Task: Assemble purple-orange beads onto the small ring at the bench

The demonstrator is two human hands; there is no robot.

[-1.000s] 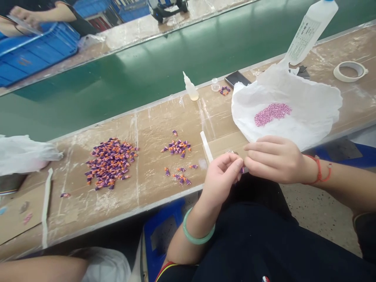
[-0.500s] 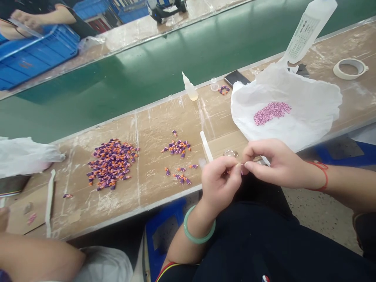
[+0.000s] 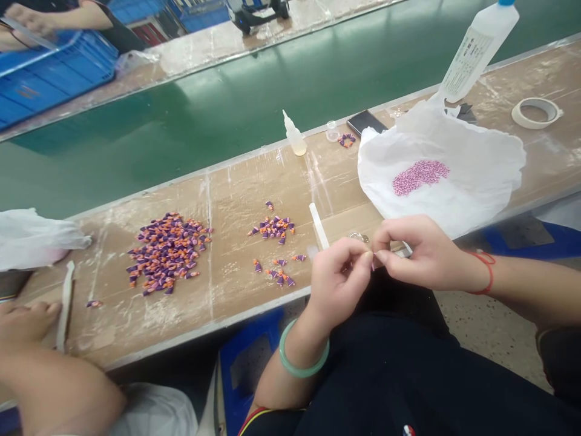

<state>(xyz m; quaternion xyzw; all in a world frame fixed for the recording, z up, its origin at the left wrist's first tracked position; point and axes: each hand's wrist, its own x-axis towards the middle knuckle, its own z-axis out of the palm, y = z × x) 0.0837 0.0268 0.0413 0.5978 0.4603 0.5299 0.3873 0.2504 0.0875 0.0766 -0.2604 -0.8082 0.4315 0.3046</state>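
My left hand (image 3: 339, 275), with a green bangle on its wrist, is closed in a pinch at the table's front edge. My right hand (image 3: 411, 251), wearing a red cord, pinches from the other side, so the fingertips of both hands meet. Something tiny with a hint of pink shows at the fingertips; its kind is too small to make out. Left of my hands lie small groups of purple-and-orange figure-shaped pieces (image 3: 278, 227) and a larger pile (image 3: 167, 251) of them. Small pink beads or bits (image 3: 421, 177) lie on a white plastic sheet (image 3: 481, 160) beyond my right hand.
A white strip (image 3: 319, 225) lies near my left hand. Farther back stand a dropper bottle (image 3: 296, 136), a ring of pieces (image 3: 347, 140), a phone (image 3: 367, 122), a large bottle (image 3: 479, 51) and a tape roll (image 3: 537, 113). A co-worker's hand (image 3: 27, 318) rests at the left.
My two hands stay together, fingertips shifting only slightly. At the left, the co-worker's hand has come farther into view over the table. The view has shifted a little.
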